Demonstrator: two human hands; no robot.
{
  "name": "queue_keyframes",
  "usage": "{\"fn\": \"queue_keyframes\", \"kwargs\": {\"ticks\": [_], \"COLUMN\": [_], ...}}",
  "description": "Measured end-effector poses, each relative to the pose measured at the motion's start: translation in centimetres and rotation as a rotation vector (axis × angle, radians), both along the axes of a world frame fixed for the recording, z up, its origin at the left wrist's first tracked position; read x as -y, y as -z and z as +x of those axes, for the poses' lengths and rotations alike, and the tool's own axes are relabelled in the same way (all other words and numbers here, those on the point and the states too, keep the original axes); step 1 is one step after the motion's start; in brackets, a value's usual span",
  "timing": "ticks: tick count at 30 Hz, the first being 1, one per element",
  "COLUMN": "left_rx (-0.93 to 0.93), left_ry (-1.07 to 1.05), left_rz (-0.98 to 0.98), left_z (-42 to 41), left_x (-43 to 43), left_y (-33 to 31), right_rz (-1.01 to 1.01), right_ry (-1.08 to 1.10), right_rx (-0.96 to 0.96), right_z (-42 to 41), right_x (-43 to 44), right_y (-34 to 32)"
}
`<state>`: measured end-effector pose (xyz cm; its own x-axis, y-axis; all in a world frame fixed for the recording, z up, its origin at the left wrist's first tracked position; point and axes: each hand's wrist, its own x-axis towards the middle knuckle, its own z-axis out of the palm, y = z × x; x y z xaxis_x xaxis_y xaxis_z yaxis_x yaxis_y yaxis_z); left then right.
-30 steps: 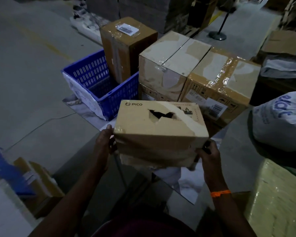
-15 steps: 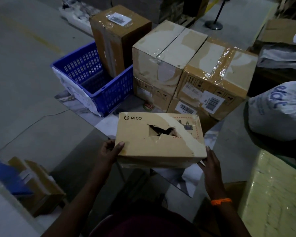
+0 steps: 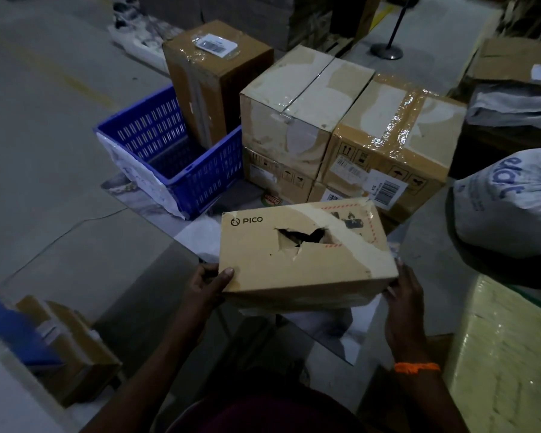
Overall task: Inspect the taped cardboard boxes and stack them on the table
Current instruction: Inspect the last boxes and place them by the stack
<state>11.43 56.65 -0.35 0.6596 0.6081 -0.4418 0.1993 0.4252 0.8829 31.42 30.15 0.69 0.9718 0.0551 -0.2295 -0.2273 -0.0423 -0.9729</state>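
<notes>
A tan PICO box (image 3: 306,264) with a torn hole in its top face is held between both hands above the near edge of a glass table (image 3: 156,276). My left hand (image 3: 205,285) grips its near left corner, thumb on top. My right hand (image 3: 402,295) presses against its near right end. Behind it stand stacked taped cardboard boxes (image 3: 306,110), (image 3: 394,142), and a taller brown box (image 3: 216,73) with a label on top.
A blue plastic crate (image 3: 175,151) sits left of the stack. A white printed sack (image 3: 509,201) lies at right, a yellow wrapped bundle (image 3: 506,354) at near right. A small brown box (image 3: 72,345) and a blue item (image 3: 3,326) lie at lower left.
The PICO box has tilted so its top face shows more, and it sits lower and closer to me. My left thumb has come onto its top corner.
</notes>
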Motion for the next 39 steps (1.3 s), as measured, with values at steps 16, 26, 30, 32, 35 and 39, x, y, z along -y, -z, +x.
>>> {"fn": "queue_keyframes", "kwargs": {"ticks": [16,26,30,32,35,39], "left_rx": [-0.127,-0.046,-0.012,0.018,0.036,0.03], "left_ry": [-0.028,0.021,0.014,-0.007,0.07,0.181], "left_rz": [0.462,0.375,0.371,0.384,0.471,0.526], "left_z": [0.3,1.1,0.2,-0.1,-1.1,-2.1], "left_x": [-2.3,-0.8,-0.6,-0.6,-1.0,-1.7], "left_y": [-1.5,-4.7,-4.5,-4.7,-4.7,-5.2], "right_rz": [-0.337,-0.483,-0.302,-0.26,-0.064,0.089], "right_ry": [-0.265,-0.381,-0.369,-0.339,-0.324,-0.316], "right_rx": [0.345,0.576,0.449,0.347,0.059,-0.083], "right_z": [-1.0,-3.2,-3.7,-3.8,-4.2,-5.8], "right_x": [-5.3,-6.5,-6.0,-5.9,-5.9,-6.5], "right_y": [-6.6,-5.8,-5.3,-4.9,-4.3,-4.2]}}
